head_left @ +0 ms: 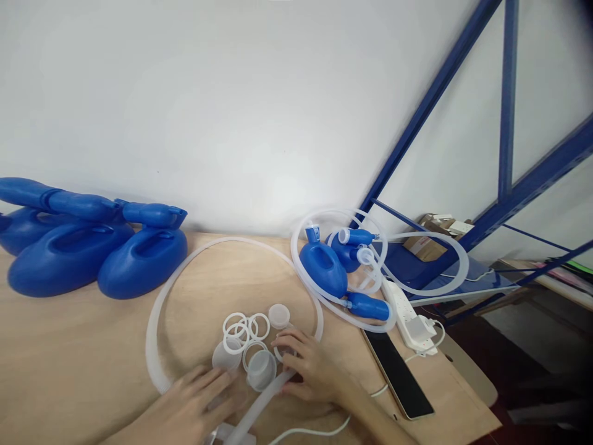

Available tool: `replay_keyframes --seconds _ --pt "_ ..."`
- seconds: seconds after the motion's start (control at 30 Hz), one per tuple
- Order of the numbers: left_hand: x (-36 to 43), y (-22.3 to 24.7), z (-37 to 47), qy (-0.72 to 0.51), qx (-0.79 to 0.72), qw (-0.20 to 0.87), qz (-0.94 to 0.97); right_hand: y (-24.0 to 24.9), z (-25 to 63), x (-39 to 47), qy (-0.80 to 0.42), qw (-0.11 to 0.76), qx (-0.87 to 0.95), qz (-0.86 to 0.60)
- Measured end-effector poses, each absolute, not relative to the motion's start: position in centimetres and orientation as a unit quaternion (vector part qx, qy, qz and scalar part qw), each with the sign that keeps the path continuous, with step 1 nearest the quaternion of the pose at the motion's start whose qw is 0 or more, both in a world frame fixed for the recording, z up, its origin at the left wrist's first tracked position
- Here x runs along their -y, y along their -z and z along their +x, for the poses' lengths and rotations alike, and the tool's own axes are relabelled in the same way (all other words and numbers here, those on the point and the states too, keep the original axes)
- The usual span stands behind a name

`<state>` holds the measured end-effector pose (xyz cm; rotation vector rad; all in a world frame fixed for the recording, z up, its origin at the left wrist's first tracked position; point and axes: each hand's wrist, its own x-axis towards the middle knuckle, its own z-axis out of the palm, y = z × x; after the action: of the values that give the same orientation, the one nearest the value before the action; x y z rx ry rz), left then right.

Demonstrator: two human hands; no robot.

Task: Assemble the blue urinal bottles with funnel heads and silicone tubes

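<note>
My left hand (197, 398), somewhat blurred, has its fingers stretched out low over the table, beside a frosted disc-shaped cap (227, 355). My right hand (312, 368) has thumb and fingers on either side of a translucent hose (262, 405), its upper fingertips reaching over a round white piece partly hidden beneath them. The hose forms a wide loop around the small parts. Several white rings (236, 339) lie overlapping between the hands, near a translucent cup-like cap (261, 369) and another round cap (278, 316). A clear plastic piece shows at the bottom edge, partly covered.
Blue plastic bottles with handles (143, 262) stand at left, with blue necks across them. Behind right are smaller-looking blue bottles (323, 269) with coiled hose. A phone (398, 374), power strip (407, 318) and white cable lie at right, near the table edge and blue metal frame (430, 93).
</note>
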<state>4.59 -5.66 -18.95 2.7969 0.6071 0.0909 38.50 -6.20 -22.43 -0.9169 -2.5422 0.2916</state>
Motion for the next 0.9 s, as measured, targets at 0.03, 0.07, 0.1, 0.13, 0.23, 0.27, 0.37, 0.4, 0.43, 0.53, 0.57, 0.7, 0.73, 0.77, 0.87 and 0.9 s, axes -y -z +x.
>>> replay_keyframes --seconds 0.03,0.07,0.1,0.13,0.23,0.27,0.37,0.4,0.43,0.53,0.57,0.7,0.73,0.77,0.87,0.9 --pt "5.3 18.0 4.6 -0.013 -0.213 0.169 0.962 22.6 38.5 6.1 -0.109 0.217 0.907 -0.344" --pt "4.9 17.2 4.6 0.004 -0.215 0.194 0.957 22.7 38.4 6.0 -0.114 0.22 0.901 -0.357" --pt "4.5 16.6 4.6 0.016 -0.215 0.214 0.953 22.8 38.3 5.9 -0.117 0.221 0.896 -0.367" --pt "4.2 16.2 4.6 0.022 -0.221 0.227 0.948 22.8 38.2 5.8 -0.119 0.221 0.894 -0.372" --pt "3.5 16.0 4.6 0.037 -0.246 0.227 0.942 22.6 37.8 5.8 -0.121 0.208 0.898 -0.368" --pt "3.3 16.2 4.7 0.047 -0.254 0.218 0.941 22.4 37.8 5.8 -0.123 0.197 0.901 -0.366" --pt "2.4 16.9 5.0 0.075 -0.265 0.187 0.943 21.6 37.9 5.9 -0.132 0.164 0.904 -0.372" --pt "2.0 17.0 5.2 0.081 -0.264 0.173 0.946 21.3 37.9 5.8 -0.136 0.153 0.903 -0.376" --pt "1.7 17.1 5.4 0.084 -0.263 0.154 0.949 21.0 38.1 5.8 -0.139 0.145 0.903 -0.38" --pt "0.8 16.8 6.3 0.092 -0.268 0.092 0.954 20.1 38.3 5.6 -0.145 0.123 0.903 -0.385" --pt "0.6 16.6 6.5 0.098 -0.269 0.084 0.955 19.8 38.3 5.4 -0.147 0.114 0.903 -0.387" --pt "0.3 15.6 6.9 0.113 -0.265 0.109 0.951 19.1 37.6 5.1 -0.148 0.091 0.895 -0.411" --pt "0.3 15.5 6.8 0.118 -0.268 0.116 0.949 19.0 37.1 5.0 -0.147 0.091 0.892 -0.417" --pt "0.4 15.6 6.6 0.125 -0.27 0.12 0.947 18.8 36.6 4.9 -0.149 0.089 0.891 -0.419" --pt "1.0 16.7 6.1 0.144 -0.26 0.126 0.946 18.2 34.7 4.1 -0.171 0.056 0.905 -0.386" --pt "1.2 17.3 5.8 0.141 -0.254 0.132 0.948 18.0 34.0 3.7 -0.179 0.043 0.911 -0.369"
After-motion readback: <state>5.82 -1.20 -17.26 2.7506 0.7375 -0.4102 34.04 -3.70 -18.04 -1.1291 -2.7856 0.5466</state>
